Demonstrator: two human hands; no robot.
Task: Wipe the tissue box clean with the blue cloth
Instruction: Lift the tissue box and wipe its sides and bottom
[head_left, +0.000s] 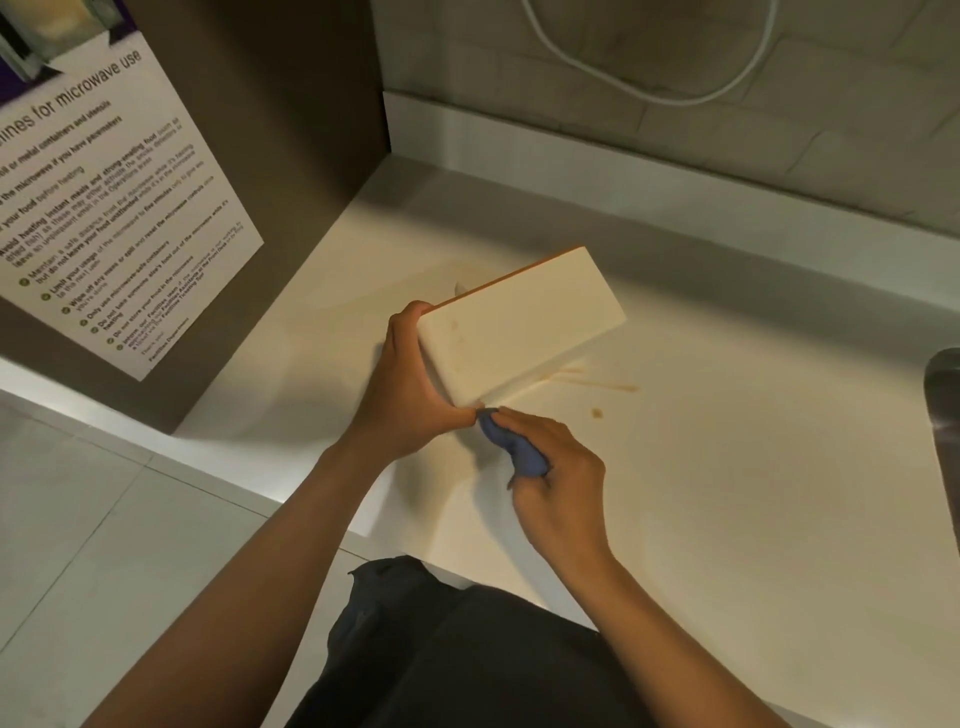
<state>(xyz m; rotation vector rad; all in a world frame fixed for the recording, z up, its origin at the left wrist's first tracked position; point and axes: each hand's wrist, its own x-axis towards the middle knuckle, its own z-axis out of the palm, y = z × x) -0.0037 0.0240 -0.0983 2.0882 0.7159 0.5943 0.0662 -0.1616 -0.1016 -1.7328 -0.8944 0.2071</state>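
Dark clothing (467, 649) stood against the countertop (727, 493) front edge. Left of it, a posted notice (119, 208) hung on the brown side panel. Left hand (410, 384) gripped the tilted tissue box (519, 327) at its near-left end, lower edge on the counter. Right hand (556, 467) clutched the bunched blue cloth (511, 447) against the box's near corner. Brown smears (597, 384) lay just right; open counter extended beyond toward the wall.

bare counter (727, 493) right, cabinet panel (291, 171) blocking left
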